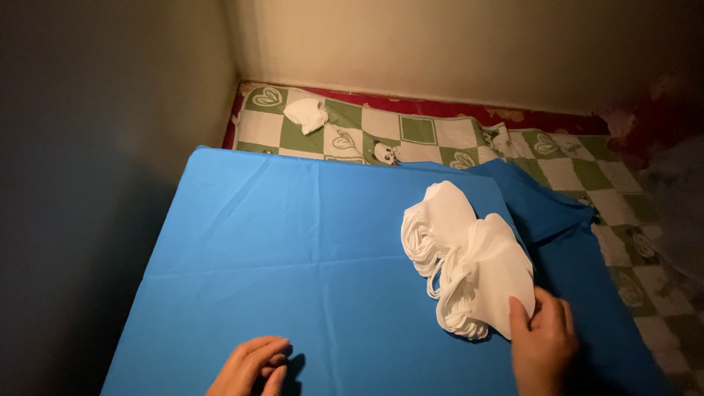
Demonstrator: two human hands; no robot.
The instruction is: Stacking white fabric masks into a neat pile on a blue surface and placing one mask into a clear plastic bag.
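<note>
View from above, looking down at a blue cloth (293, 249) spread flat over a low surface, w/ a green-and-white checked mat (433, 136) beyond it on the floor. All places given relative to the blue cloth.

Far left: a dark wall runs alongside the cloth's left edge. At the cloth's near edge, left of centre, the left hand (249, 367) rests palm down on the fabric, fingers curled loosely together, holding nothing.

Past the cloth's far-left corner, a small crumpled white piece (306, 114) lies on the checked mat, well apart from everything else.

Right half of the cloth: a stack of thin white cloth pieces (469, 257), prob. face masks w/ ear loops, fanned into two overlapping lobes. They look very light, soft and floppy, likely to slide off one another; loops along the left rim could snag. Best taken by pinching the flat edge of the top piece, or pressing the whole stack from above.

At the cloth's near-right, the right hand (543, 341) touches the stack's near-right edge, thumb and fingers closed lightly on the top layer's rim.

Right of the stack, a second, darker blue cloth (557, 213) lies folded and rumpled over the first cloth's right edge. Nothing blocks either hand.
</note>
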